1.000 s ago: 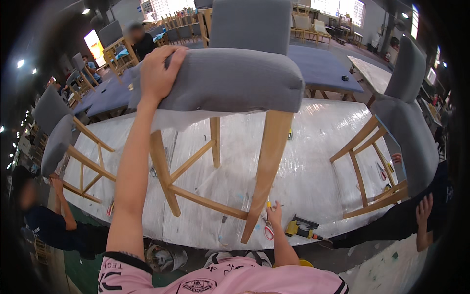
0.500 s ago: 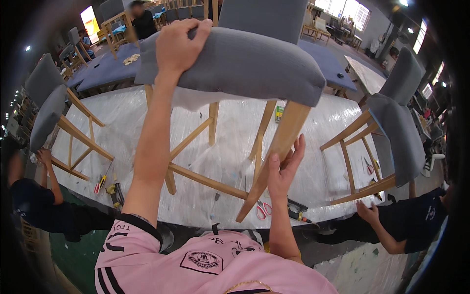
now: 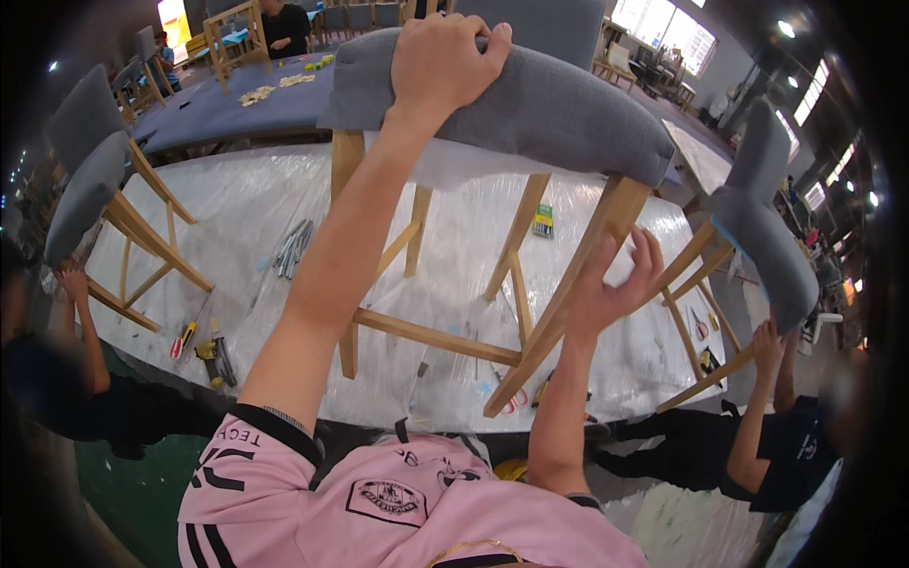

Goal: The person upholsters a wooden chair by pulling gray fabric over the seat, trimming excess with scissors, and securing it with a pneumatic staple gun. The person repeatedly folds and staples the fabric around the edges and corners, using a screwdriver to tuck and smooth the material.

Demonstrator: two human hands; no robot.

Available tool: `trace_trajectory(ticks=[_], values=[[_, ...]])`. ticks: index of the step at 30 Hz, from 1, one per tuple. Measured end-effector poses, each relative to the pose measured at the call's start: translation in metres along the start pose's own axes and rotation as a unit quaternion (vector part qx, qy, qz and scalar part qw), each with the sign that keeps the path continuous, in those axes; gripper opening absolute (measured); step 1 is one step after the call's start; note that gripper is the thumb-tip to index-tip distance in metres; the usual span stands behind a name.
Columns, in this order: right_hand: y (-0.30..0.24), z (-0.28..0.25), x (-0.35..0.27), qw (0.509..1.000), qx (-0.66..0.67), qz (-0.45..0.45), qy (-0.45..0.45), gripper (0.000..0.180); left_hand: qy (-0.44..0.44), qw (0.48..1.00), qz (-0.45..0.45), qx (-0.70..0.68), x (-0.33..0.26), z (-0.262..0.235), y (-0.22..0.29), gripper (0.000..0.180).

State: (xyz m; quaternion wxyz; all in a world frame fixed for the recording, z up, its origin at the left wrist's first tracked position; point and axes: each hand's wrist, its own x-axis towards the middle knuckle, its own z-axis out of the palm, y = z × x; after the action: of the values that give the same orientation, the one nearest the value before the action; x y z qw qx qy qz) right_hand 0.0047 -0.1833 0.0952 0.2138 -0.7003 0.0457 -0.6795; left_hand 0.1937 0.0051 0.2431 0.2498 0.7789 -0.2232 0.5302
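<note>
A grey upholstered chair [image 3: 559, 118] with pale wooden legs stands in front of me on the plastic-covered table. My left hand [image 3: 445, 71] grips the top of its seat, fingers curled over the cushion. Beside the near right chair leg [image 3: 559, 308] is my right hand [image 3: 611, 284], its fingers apart and its thumb against or very near the wood. I cannot tell if they touch. White lining hangs under the seat. Red-handled scissors [image 3: 511, 402] lie partly hidden behind the foot of that leg.
Co-workers handle grey chairs at the left [image 3: 80, 213] and right [image 3: 757, 204]. On the table [image 3: 256, 204] lie metal rods [image 3: 294, 248], a green packet [image 3: 543, 221], a yellow-handled tool [image 3: 187, 339] and scissors [image 3: 699, 325]. A blue-topped table [image 3: 208, 114] stands behind.
The chair has shifted and turned slightly to the right, with my left hand still on its seat. My right hand has moved right and up. The right co-worker's hands have risen to their chair.
</note>
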Motion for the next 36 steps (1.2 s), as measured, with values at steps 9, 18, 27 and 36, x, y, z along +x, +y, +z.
trace_trajectory(ticks=[9, 18, 27, 36], values=[[-0.052, 0.064, 0.036, 0.978, 0.054, -0.16, -0.125, 0.017, 0.003, 1.0, 0.009, -0.017, -0.014, -0.025, 0.008, 0.045], [-0.042, 0.068, 0.035, 0.975, 0.043, -0.17, -0.134, 0.015, -0.009, 1.0, 0.02, -0.02, -0.013, -0.021, 0.007, 0.044], [-0.03, 0.084, 0.037, 0.971, 0.051, -0.207, -0.113, 0.015, 0.053, 0.997, 0.061, -0.017, -0.007, -0.001, -0.005, 0.043], [-0.024, 0.063, 0.046, 0.958, 0.222, -0.053, -0.175, 0.01, 0.024, 0.998, 0.048, -0.013, 0.004, 0.009, -0.009, 0.047]])
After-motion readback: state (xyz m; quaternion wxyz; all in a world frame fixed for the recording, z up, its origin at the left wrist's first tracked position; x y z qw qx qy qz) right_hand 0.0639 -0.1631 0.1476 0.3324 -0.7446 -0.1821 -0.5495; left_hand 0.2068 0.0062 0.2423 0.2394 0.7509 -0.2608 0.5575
